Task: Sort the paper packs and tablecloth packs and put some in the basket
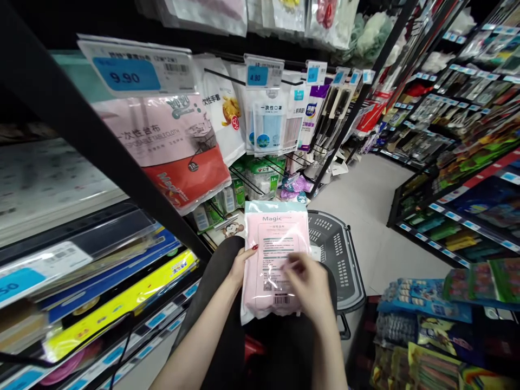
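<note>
A pink disposable tablecloth pack (266,260) with a pale green top band marked "Magic" rests upright over my lap, its printed back turned up. My left hand (240,266) grips its left edge, thumb with a red nail on the front and the other fingers hidden behind. Over the pack's right side is my right hand (306,279), its fingers bent and smeared by motion; whether they touch the plastic I cannot make out. A grey shopping basket (355,260) stands on the floor just beyond my right knee. Similar tablecloth packs (179,141) hang on the rack at left.
Price tags (264,73) and metal hooks stick out from the rack ahead, with glove and mask packs (268,122) on them. A black shelf post (101,141) slants down at left. Grey aisle floor (365,184) runs ahead. Bagged goods (426,309) fill a low display at right.
</note>
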Demonstrator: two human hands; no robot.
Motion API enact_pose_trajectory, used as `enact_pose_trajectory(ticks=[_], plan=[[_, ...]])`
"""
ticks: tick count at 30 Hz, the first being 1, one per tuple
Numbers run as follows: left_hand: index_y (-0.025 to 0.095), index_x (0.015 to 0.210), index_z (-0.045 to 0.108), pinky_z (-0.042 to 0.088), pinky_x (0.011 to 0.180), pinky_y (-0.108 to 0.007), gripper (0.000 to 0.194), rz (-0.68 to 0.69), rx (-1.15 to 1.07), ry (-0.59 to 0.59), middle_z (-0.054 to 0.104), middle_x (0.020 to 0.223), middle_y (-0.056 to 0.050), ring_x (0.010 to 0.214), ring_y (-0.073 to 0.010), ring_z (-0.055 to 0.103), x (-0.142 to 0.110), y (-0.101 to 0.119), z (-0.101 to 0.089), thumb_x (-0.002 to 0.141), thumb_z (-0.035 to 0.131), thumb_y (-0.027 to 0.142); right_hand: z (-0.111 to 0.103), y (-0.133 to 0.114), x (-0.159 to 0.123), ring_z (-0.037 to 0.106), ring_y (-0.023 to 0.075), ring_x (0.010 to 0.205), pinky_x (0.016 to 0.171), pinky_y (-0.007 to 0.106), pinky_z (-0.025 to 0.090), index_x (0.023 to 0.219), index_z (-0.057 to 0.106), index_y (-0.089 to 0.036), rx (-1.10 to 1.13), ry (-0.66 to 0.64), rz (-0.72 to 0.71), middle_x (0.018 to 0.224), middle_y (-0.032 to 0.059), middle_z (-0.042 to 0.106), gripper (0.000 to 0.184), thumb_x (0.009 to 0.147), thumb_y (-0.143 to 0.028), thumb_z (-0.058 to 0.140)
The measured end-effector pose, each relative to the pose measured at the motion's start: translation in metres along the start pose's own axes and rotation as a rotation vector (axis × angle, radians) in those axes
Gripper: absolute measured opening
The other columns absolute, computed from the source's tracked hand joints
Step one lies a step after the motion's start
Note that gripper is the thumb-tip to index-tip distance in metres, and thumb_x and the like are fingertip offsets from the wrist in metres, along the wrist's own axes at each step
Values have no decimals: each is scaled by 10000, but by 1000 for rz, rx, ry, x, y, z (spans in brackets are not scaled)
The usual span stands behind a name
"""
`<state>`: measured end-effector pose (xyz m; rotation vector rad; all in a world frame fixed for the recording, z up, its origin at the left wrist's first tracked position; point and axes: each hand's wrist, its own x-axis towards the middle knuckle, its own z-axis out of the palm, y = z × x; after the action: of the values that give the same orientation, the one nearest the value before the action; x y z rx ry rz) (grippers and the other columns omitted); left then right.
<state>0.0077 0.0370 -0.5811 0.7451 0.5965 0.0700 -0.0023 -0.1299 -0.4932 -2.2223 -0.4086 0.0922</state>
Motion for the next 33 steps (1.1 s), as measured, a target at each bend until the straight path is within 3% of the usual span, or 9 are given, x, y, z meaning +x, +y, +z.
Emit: enact_pose_trajectory(ticks=[1, 3, 6, 8, 10, 15, 19, 26, 33], plan=[[125, 747, 593, 490, 622, -290, 214, -1, -11, -26, 662, 667, -25, 603, -179, 617, 0, -1, -1, 545, 660, 152, -13, 17, 4, 555, 189, 790, 703, 315, 428, 989, 518, -183, -45, 191, 127, 941, 78, 573, 327, 735, -388, 535], [125, 756, 598, 493, 631, -296, 214, -16, -28, -74, 666, 675, -30, 608, -184, 619, 0, -1, -1, 552, 658, 150, -27, 49, 8, 556, 217, 804, 711, 352, 435, 994, 494, -152, 13, 265, 284, 949, 106, 565, 442, 676, -446, 580], [123, 721, 595, 492, 628, -305, 177, -49, -26, -103, 664, 659, -37, 594, -188, 618, 0, -2, -2, 556, 655, 146, -24, 77, 6, 572, 218, 847, 748, 347, 449, 966, 512, -147, 368, -26, 248, 930, 93, 598, 412, 672, -424, 593], [125, 702, 589, 490, 634, -310, 159, -68, -12, -102, 665, 655, -35, 594, -189, 617, 1, -2, -3, 559, 657, 143, -13, 80, 4, 566, 218, 917, 795, 340, 444, 982, 533, -153, 546, -161, 190, 987, 86, 610, 392, 670, -374, 617], [125, 730, 594, 489, 662, -332, 178, -83, -11, -119, 669, 673, -39, 616, -201, 622, 2, -1, -4, 565, 657, 151, -1, 76, 4, 561, 224, 950, 807, 341, 447, 1011, 545, -159, 647, -190, 183, 1037, 86, 608, 403, 660, -331, 641], [134, 952, 590, 461, 786, -424, 401, -70, 8, -226, 681, 828, -74, 769, -269, 630, 2, 1, -6, 564, 672, 194, 19, 74, 8, 579, 236, 927, 812, 357, 454, 1007, 564, -150, 732, -5, 167, 1019, 95, 624, 380, 668, -301, 640], [119, 1097, 531, 454, 804, -444, 589, -34, 87, -316, 663, 927, -119, 843, -300, 615, 4, -2, -6, 534, 703, 147, 26, 86, 8, 579, 239, 922, 814, 366, 454, 1019, 555, -133, 717, 38, 132, 1012, 107, 622, 372, 690, -292, 625], [92, 1119, 537, 458, 794, -428, 571, 30, 199, -346, 655, 954, -144, 849, -301, 613, 5, -8, -3, 582, 702, 189, 31, 104, 8, 582, 245, 925, 787, 361, 468, 979, 566, -132, 793, 55, 232, 1012, 115, 623, 349, 684, -306, 633], [72, 1081, 563, 458, 802, -418, 565, 71, 269, -375, 653, 957, -149, 867, -302, 606, 7, -8, -2, 549, 721, 181, 32, 107, 10, 587, 252, 924, 795, 371, 465, 953, 577, -135, 851, 31, 275, 999, 112, 632, 349, 666, -321, 647]])
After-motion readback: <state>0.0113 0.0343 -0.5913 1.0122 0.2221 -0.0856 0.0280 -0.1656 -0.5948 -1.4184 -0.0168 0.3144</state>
